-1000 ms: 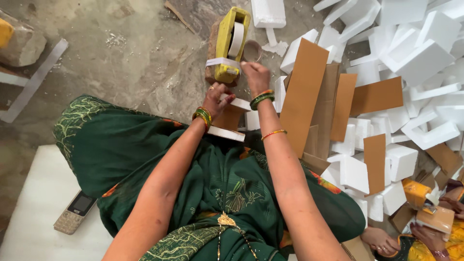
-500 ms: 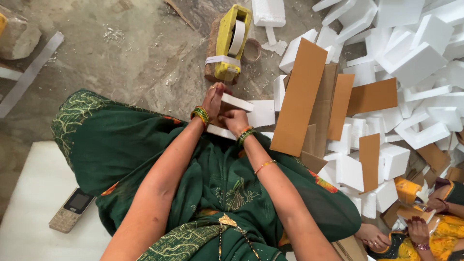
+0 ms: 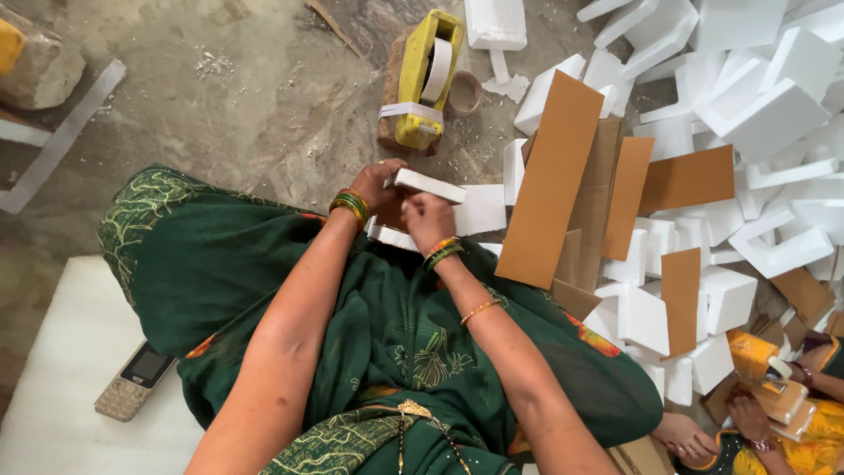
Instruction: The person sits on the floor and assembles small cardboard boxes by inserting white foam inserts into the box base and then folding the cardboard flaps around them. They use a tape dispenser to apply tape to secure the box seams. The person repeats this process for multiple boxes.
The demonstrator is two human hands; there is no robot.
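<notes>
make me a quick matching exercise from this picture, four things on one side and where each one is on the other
Things:
1. yellow tape dispenser
2. white foam piece
3. phone
4. long cardboard strip

Places:
A. in both hands at the lap
B. on the white board at lower left
C. leaning on the foam pile at right
D. on the floor, beyond the hands

Pairs: 1-D, 2-A, 3-B, 4-C

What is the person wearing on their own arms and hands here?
Both forearms are bare, with no sleeves in view. The left hand has stacked green and gold bangles at the wrist. The right hand has green and orange bangles at the wrist, plus a thin gold bracelet further up the forearm.
</notes>
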